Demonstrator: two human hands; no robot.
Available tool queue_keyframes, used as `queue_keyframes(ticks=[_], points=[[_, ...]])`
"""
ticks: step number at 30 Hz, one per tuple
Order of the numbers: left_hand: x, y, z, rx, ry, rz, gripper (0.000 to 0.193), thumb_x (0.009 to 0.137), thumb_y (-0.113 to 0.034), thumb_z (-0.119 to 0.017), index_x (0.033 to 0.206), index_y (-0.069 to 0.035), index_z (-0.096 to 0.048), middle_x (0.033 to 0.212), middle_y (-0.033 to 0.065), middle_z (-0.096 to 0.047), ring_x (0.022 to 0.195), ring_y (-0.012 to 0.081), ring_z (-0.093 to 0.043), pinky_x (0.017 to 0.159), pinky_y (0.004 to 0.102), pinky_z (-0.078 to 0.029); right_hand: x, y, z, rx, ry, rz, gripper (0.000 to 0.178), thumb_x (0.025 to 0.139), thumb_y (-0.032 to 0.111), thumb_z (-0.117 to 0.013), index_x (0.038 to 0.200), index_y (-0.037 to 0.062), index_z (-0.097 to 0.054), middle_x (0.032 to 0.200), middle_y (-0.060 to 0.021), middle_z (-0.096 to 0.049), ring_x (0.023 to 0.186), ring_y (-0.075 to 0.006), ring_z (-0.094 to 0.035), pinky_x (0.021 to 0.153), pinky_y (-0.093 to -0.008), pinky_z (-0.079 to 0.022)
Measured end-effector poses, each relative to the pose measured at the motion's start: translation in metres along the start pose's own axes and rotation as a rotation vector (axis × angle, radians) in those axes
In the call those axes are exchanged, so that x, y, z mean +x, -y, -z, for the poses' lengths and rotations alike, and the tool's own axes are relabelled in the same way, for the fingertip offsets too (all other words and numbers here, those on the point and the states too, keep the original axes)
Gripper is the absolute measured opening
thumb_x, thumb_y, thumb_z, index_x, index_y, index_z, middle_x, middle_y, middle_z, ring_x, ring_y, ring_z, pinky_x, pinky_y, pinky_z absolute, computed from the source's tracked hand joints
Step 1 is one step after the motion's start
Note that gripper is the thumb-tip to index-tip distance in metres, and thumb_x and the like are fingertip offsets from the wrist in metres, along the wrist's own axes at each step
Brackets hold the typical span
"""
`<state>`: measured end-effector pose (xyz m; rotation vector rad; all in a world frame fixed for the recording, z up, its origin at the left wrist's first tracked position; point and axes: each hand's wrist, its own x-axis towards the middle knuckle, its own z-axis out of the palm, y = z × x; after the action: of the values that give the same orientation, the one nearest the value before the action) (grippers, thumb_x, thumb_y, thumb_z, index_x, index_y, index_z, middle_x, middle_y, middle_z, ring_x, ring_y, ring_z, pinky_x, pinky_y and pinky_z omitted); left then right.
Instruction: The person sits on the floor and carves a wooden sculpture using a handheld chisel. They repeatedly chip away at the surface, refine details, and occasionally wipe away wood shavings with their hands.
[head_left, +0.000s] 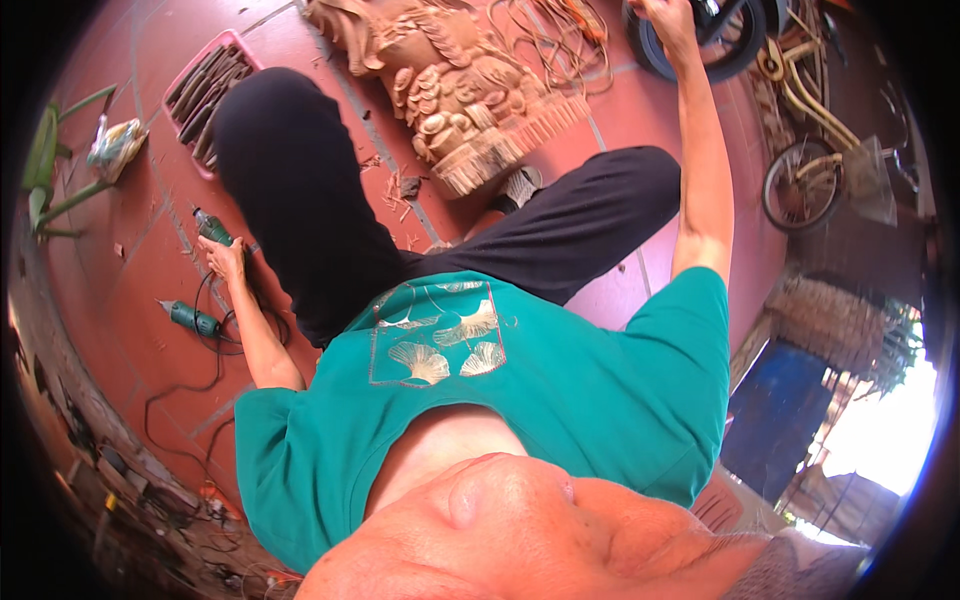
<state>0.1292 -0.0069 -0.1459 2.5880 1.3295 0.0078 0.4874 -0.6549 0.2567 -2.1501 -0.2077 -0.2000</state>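
Low on the left, my left hand (222,258) closes around the rear of a green rotary tool (213,226) at floor level, beside my knee. A second green rotary tool (192,318) lies on the tiles just nearer to me, its dark cord looping by my forearm. My right arm is stretched far out to the upper right. At the picture's top edge my right hand (668,18) has curled fingers; what they hold, if anything, I cannot make out. In front of my legs lies a carved wooden piece (450,95) with rounded figures and a ridged base.
A pink tray (228,42) of chisel-like tools sits beyond my left knee. Wood chips (398,195) litter the red tiles. A green stool (42,165) stands far left. Orange cords (550,40), a motorbike wheel (735,50) and a bicycle (805,180) occupy the right.
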Motion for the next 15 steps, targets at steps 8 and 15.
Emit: queue_keyframes(ticks=[8, 15], points=[[0.018, -0.016, 0.024, -0.101, 0.018, -0.080, 0.077, 0.083, -0.030, -0.075, 0.144, -0.002, -0.036, 0.123, 0.0191, -0.058, 0.107, 0.0333, -0.059, 0.092, 0.0413, -0.048, -0.014, -0.043, -0.003, -0.174, 0.001, 0.113, 0.030, 0.085, 0.013, -0.068, 0.113, 0.0027, -0.066, 0.097, -0.0089, -0.071, 0.083, -0.0159, -0.066, 0.074, -0.0301, -0.052], [0.062, -0.055, 0.080, -0.809, 0.222, -0.274, 0.057, 0.089, -0.025, -0.070, 0.136, -0.001, -0.048, 0.113, 0.0128, -0.061, 0.098, 0.0234, -0.060, 0.086, 0.0328, -0.050, -0.004, -0.043, -0.043, -0.242, 0.180, 0.303, 0.029, 0.085, 0.016, -0.070, 0.111, 0.0037, -0.066, 0.095, -0.0109, -0.070, 0.084, -0.0198, -0.066, 0.075, -0.0330, -0.053]])
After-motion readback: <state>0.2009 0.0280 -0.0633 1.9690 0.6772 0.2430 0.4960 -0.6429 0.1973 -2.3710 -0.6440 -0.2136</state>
